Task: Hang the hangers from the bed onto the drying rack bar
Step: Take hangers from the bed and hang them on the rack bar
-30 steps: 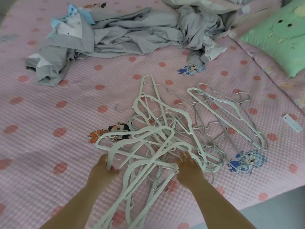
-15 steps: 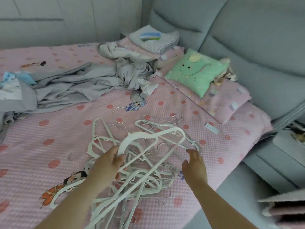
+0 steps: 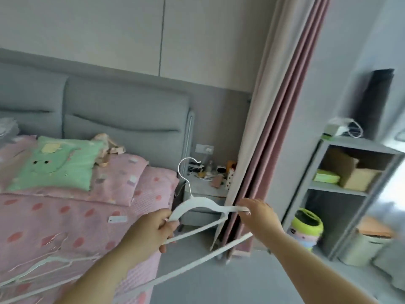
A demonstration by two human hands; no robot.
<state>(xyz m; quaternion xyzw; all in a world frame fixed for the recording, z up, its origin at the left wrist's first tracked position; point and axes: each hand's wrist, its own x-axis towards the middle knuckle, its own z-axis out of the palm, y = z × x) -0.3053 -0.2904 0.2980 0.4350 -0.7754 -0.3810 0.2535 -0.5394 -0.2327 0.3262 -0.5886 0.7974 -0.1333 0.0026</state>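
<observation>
Head camera, middle of the frame: my left hand [image 3: 151,233] has its grip clamped on a white plastic hanger [image 3: 197,204], fingers curled round the left shoulder end where it meets the straight lower bar. The hanger is in the air, off the edge of the bed and in front of the nightstand. It sits nearly upright, with its thin metal hook [image 3: 186,172] pointing up. From the left grip the body arches up and to the right.

My right hand [image 3: 260,218] meets the hanger's right tip with fingers mostly stretched out. I cannot tell whether that grip actually pinches the tip or only touches it.

A long white bar [image 3: 197,262] slants from the lower left edge up to just below the right wrist, and I cannot tell what it belongs to.

At lower left, blurred white shapes [image 3: 50,261] that look like more hangers lie on the pink dotted bed [image 3: 65,227]. A green cushion [image 3: 59,165] leans near the grey padded headboard [image 3: 122,110]. Behind the hanger stands a cluttered grey nightstand [image 3: 203,185], with a pink pleated curtain [image 3: 274,128] just right of it and a grey shelf unit [image 3: 350,189] at the right of the frame.
</observation>
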